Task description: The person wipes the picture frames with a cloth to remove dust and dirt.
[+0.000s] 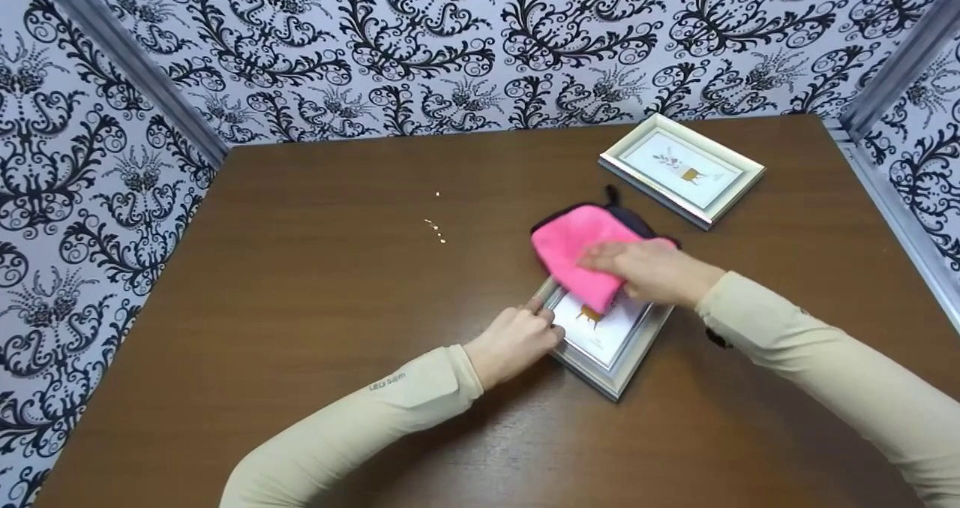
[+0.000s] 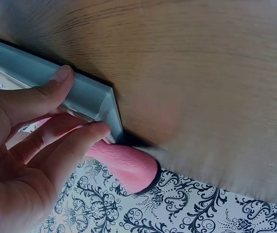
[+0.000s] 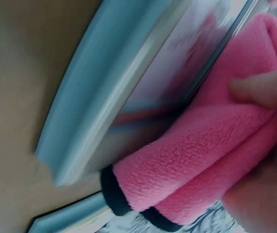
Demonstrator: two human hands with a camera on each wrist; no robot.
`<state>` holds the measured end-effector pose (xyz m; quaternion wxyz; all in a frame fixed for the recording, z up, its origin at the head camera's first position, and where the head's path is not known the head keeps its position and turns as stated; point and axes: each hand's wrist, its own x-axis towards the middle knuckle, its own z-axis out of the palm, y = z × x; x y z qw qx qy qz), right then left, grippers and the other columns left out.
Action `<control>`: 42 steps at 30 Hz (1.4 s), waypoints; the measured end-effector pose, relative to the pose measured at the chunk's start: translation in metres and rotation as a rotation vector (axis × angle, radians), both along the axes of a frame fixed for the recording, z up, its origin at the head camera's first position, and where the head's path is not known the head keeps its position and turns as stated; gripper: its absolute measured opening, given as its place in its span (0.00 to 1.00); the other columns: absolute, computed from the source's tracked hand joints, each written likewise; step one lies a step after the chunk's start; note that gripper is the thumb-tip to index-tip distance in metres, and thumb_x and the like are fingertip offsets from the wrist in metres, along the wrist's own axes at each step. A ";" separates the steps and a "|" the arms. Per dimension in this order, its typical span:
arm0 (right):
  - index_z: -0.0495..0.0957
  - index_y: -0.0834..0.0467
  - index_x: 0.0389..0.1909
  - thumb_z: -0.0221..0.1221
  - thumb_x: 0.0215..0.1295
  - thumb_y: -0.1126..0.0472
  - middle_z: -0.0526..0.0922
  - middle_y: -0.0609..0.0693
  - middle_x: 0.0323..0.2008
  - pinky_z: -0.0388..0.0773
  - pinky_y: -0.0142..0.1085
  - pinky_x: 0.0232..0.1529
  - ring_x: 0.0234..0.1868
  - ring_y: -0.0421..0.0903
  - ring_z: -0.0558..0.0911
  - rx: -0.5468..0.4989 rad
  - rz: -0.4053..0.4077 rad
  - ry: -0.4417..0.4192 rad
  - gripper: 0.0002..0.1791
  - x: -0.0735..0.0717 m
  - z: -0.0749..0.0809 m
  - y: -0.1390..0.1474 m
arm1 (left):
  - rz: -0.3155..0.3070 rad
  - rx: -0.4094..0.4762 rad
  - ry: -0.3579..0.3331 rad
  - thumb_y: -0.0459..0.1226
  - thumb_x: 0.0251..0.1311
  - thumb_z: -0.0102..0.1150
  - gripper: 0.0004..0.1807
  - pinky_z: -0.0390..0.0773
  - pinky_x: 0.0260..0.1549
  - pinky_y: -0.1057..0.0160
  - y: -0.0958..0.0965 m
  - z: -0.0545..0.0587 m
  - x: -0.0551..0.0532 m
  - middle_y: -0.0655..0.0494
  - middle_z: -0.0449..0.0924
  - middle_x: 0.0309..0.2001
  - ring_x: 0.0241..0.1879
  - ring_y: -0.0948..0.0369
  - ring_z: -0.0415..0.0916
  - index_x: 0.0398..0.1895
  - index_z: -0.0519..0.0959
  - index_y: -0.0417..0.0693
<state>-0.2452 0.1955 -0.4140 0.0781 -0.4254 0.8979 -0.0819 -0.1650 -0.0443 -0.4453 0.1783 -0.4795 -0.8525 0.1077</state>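
Observation:
A light silver picture frame with a small animal drawing lies face up on the brown table. My left hand grips its left edge; in the left wrist view the thumb lies along the outer side of the frame and the fingers reach over its top. With my right hand I hold a pink fleecy cloth with black edging against the upper part of the frame, covering that part. The right wrist view shows the cloth bunched in folds under the thumb.
A second, similar picture frame lies at the back right of the table. Several small white specks dot the wood left of the cloth. Walls with black-and-white scroll patterns border the table at the back and sides.

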 end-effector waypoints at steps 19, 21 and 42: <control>0.71 0.59 0.64 0.53 0.52 0.76 0.72 0.61 0.62 0.60 0.57 0.64 0.64 0.63 0.67 -0.029 -0.227 -0.138 0.34 -0.055 0.001 -0.016 | 0.028 -0.012 -0.042 0.34 0.57 0.63 0.05 0.78 0.17 0.67 0.003 0.001 0.002 0.57 0.78 0.26 0.27 0.61 0.77 0.29 0.84 0.55; 0.73 0.59 0.62 0.54 0.50 0.76 0.73 0.59 0.61 0.60 0.56 0.64 0.65 0.61 0.67 -0.017 -0.168 -0.131 0.33 -0.053 0.001 -0.024 | 0.029 -0.010 -0.051 0.34 0.56 0.63 0.04 0.78 0.18 0.66 0.003 0.000 0.002 0.57 0.78 0.26 0.27 0.60 0.78 0.29 0.84 0.54; 0.80 0.54 0.54 0.57 0.49 0.75 0.81 0.50 0.53 0.70 0.54 0.56 0.56 0.56 0.77 0.064 -0.002 -0.112 0.29 -0.036 0.011 -0.053 | 0.026 0.004 -0.013 0.33 0.54 0.63 0.04 0.79 0.19 0.65 0.002 -0.002 0.002 0.54 0.77 0.27 0.28 0.59 0.78 0.26 0.81 0.53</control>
